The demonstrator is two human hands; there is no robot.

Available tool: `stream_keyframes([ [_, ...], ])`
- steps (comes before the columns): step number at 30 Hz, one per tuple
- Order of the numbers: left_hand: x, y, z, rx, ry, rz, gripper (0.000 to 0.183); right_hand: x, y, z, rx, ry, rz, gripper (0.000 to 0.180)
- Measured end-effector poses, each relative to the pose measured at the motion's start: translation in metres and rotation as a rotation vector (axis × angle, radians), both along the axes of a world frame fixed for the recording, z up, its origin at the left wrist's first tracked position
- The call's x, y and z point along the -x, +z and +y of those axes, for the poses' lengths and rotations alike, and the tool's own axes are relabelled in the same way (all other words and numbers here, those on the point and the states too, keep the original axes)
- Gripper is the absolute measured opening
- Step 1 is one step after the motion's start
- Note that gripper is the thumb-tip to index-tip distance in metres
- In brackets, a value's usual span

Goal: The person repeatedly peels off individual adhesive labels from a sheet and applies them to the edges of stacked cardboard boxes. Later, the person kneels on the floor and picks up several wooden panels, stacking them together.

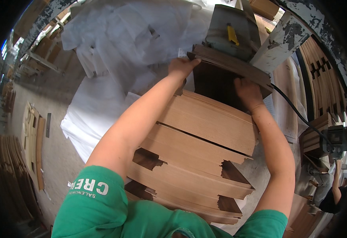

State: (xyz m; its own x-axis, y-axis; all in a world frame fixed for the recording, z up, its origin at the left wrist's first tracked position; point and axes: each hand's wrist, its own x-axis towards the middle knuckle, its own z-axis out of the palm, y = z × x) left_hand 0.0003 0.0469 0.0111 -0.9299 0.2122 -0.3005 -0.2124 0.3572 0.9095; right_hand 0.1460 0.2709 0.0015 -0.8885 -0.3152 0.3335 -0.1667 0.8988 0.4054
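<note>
Both my arms reach forward over a stack of brown wooden boards [209, 122] with notched ends. My left hand [183, 69] grips the left end of a bundle of thin dark brown boards [233, 64], its thumb at the top edge. My right hand [249, 92] is at the near side of the same bundle towards its right end, with the fingers curled and their tips partly hidden in shadow. The bundle lies tilted beyond the stack, against a grey metal machine housing [228, 32] with a yellow-handled tool [232, 35] on it.
White foam sheeting [125, 38] is heaped at the left. A peeling painted metal post [283, 41] stands at the right, near a black cable [295, 110] and an electric motor [335, 139]. Wood strips [32, 142] lie on the floor. Another person [329, 190] is at the far right.
</note>
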Motion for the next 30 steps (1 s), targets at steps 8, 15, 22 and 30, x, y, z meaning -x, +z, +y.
stream_keyframes([
  [8, 0.006, -0.016, 0.003, -0.069, 0.046, 0.010, 0.053, -0.003, -0.006, 0.016, 0.009, -0.086, 0.083, 0.009],
  [15, 0.000, -0.010, 0.001, -0.052, 0.066, -0.014, 0.052, -0.013, 0.029, -0.004, 1.469, -0.345, -0.196, 0.027],
  [22, -0.002, -0.011, 0.001, -0.070, 0.075, -0.008, 0.054, 0.003, 0.002, -0.015, 0.616, -0.189, -0.060, 0.031],
  [30, -0.006, -0.001, 0.002, -0.071, 0.034, -0.025, 0.056, 0.013, -0.003, -0.018, -0.024, -0.087, -0.001, 0.015],
])
